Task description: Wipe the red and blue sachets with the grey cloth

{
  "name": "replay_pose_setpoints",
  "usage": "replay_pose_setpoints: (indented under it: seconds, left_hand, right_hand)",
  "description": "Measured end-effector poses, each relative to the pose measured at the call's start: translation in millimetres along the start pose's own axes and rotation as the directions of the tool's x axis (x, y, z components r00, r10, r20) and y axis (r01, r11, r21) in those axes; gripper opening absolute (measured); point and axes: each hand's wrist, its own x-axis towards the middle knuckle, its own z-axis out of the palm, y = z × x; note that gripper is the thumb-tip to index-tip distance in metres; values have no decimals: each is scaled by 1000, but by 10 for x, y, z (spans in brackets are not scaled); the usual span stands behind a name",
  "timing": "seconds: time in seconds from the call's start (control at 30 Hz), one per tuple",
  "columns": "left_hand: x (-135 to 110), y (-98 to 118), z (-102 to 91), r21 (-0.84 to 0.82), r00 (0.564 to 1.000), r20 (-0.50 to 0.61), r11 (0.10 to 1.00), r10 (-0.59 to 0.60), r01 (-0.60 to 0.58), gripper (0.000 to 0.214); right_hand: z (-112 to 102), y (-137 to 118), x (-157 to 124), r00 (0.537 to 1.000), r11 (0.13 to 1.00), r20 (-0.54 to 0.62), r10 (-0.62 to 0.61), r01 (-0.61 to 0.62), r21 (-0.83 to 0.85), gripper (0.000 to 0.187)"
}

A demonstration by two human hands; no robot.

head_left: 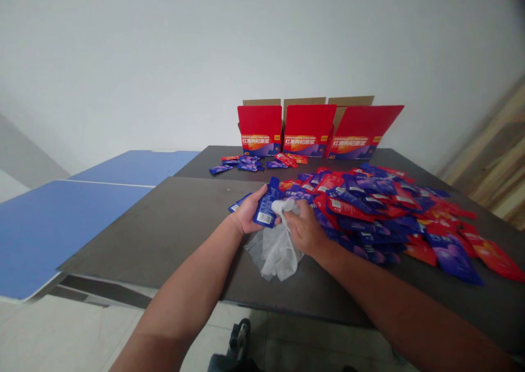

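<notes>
A blue foil pouch [266, 205] with a white barcode label is gripped by my left hand [247, 213], thumb across its face. My right hand [305, 227] is closed on a white cloth [279, 254], whose bunched upper end is beside the pouch; I cannot tell if they touch. The cloth's loose part hangs down to the dark table. Behind my left hand, part of another blue pouch [238, 203] lies on the table. A large heap of red and blue pouches [361, 202] spreads just right of my right hand.
Three open red boxes [262, 131] stand in a row at the table's back, lids raised. Smaller groups of pouches [248, 163] lie before them. A blue table [110, 191] adjoins the dark table [164, 224] on the left. Wooden boards [492, 158] lean at the right.
</notes>
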Motion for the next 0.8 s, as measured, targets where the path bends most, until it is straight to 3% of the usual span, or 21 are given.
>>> replay_pose_setpoints:
  seconds: [0.07,0.17,0.57,0.8]
  left_hand:
    - [19,-30,40,-52,1000,-25,999,5,-6,53]
    - [31,-72,97,-73,999,-32,997,-18,16,58]
    - [53,-187,179,33,998,-38,998,-56,58,54]
    - [56,-216,176,104,997,-73,994,-25,32,51]
  right_hand:
    - [-35,-51,-16,987,990,84,-135,137,-21,34]
    - [-59,-104,-16,977,984,130,-169,176,-41,34]
    - [-85,-110,26,990,992,137,-38,54,-116,37]
    - [-66,-68,60,987,981,106,118,-100,-167,39]
